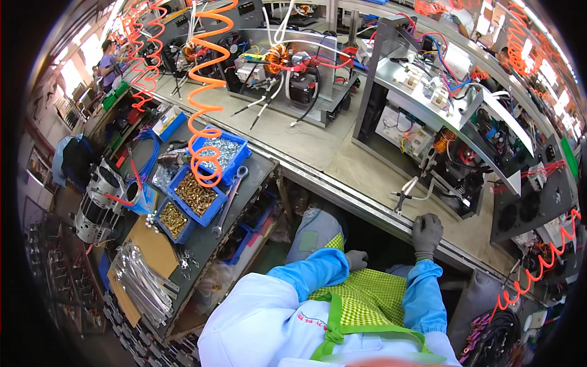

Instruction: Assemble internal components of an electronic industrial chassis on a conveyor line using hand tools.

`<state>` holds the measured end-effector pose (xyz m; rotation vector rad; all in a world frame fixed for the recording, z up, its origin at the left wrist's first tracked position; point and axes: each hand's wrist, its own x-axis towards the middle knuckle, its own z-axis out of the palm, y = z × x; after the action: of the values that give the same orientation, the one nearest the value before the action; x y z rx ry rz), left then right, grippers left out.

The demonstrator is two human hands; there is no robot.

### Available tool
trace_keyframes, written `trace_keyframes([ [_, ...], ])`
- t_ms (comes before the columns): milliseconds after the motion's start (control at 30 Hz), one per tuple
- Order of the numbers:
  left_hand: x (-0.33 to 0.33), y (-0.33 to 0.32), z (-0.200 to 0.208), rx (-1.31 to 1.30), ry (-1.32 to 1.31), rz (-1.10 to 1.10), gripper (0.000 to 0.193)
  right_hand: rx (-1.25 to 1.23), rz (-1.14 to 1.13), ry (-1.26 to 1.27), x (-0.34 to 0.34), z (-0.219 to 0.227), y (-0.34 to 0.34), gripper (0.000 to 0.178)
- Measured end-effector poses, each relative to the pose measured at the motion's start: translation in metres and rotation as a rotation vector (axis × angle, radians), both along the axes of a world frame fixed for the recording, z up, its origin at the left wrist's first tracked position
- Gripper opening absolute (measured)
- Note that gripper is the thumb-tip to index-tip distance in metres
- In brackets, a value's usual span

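Observation:
My right hand (pixel 427 233), in a grey glove, rests at the metal front edge of the workbench (pixel 342 147). Its fingers are curled in, with nothing visible in them. Just beyond it, white cable ends (pixel 400 199) hang from an open electrical unit (pixel 440 122) with boards, coils and coloured wires. My left hand (pixel 356 260), also gloved in grey, lies low over my lap beside the green checked apron (pixel 370 293). Its fingers look folded together, and no object shows in it. A second unit (pixel 293 79) with a copper coil and black transformer stands farther back on the bench.
On the left side table, blue bins hold brass fittings (pixel 194 192) and silver screws (pixel 221 153), next to a wrench (pixel 229 202). Metal strips (pixel 143 281) lie nearer. An orange coiled hose (pixel 211 73) hangs over the bins; another red coil (pixel 538 269) is at right.

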<state>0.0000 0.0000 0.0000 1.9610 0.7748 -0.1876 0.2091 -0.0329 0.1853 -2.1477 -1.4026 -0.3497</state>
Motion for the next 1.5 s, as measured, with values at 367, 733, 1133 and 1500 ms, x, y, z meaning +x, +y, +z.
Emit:
trace_keyframes([
  [367,0.001,-0.004,-0.013,0.020,-0.009,-0.003,0.042,0.011,-0.013,-0.027,-0.001,-0.006,-0.002,0.014],
  [733,0.006,-0.003,-0.003,0.012,0.018,-0.011,0.042,0.015,0.009,-0.047,0.005,-0.011,-0.002,0.016],
  [1133,0.008,-0.006,-0.006,0.026,0.052,-0.035,0.037,0.018,0.010,-0.082,0.001,-0.008,-0.001,0.016],
  [1500,0.009,-0.006,-0.007,0.001,0.078,-0.072,0.037,0.003,-0.006,-0.041,0.004,-0.010,-0.002,0.017],
])
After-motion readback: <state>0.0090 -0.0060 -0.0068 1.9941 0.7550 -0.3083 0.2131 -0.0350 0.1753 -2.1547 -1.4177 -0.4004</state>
